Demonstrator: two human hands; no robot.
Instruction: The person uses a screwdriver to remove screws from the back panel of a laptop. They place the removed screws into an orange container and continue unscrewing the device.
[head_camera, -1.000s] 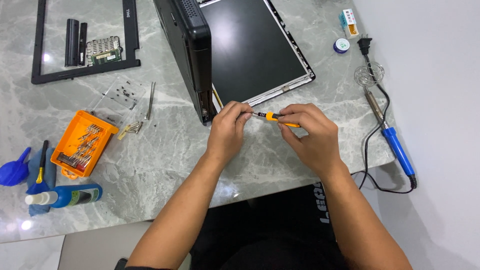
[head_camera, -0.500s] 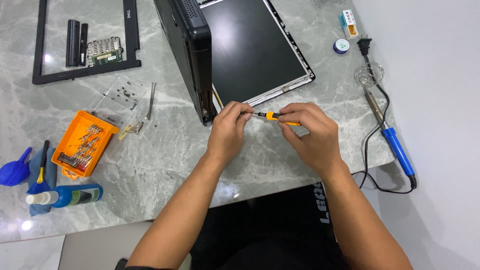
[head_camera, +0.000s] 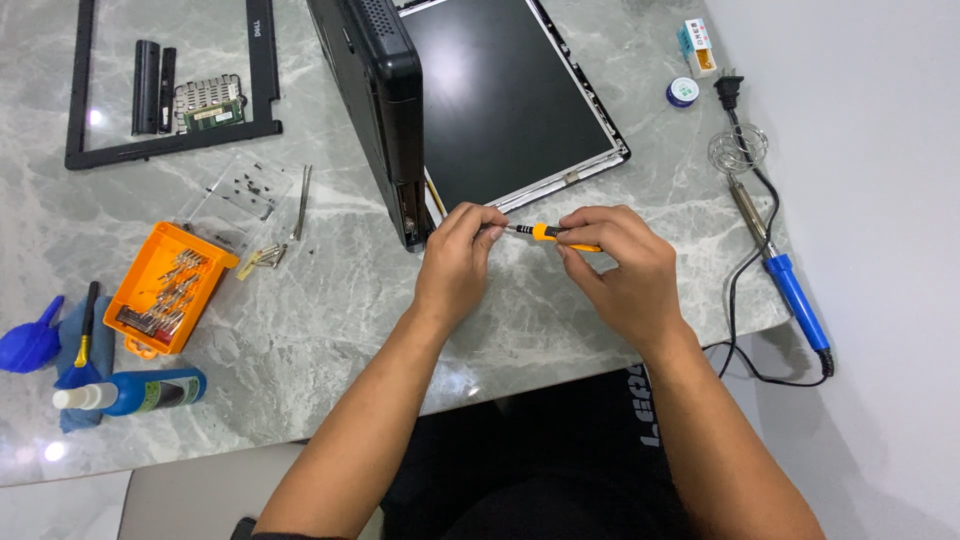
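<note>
The right hand (head_camera: 618, 268) is closed around the orange handle of a small screwdriver (head_camera: 545, 233), which lies roughly level above the table. The left hand (head_camera: 455, 262) pinches the metal tip end of that screwdriver between thumb and fingertips, so both hands are clamped on the one tool, just in front of the laptop's near corner.

The laptop base (head_camera: 378, 95) stands on its edge, black and tilted, with the bare screen panel (head_camera: 505, 95) lying flat beside it to the right. Left of the hands, an orange bit case (head_camera: 168, 288) lies open, with a clear lid (head_camera: 238, 195) holding small dark screws just beyond it and tweezers (head_camera: 301, 202) alongside. Farther back lies a black screen bezel (head_camera: 172, 145), with a memory card (head_camera: 210, 103) and two black strips inside its frame. At the left edge are a blue blower (head_camera: 30, 340), a brush (head_camera: 86, 325) on a blue cloth, and a blue bottle (head_camera: 135, 391). To the right, a blue-handled soldering iron (head_camera: 780, 265) lies near the table edge, its cord looping off the side.

The table (head_camera: 330, 330) is grey marble with white veins, glossy, catching ceiling light. The floor to the right is plain pale grey.
</note>
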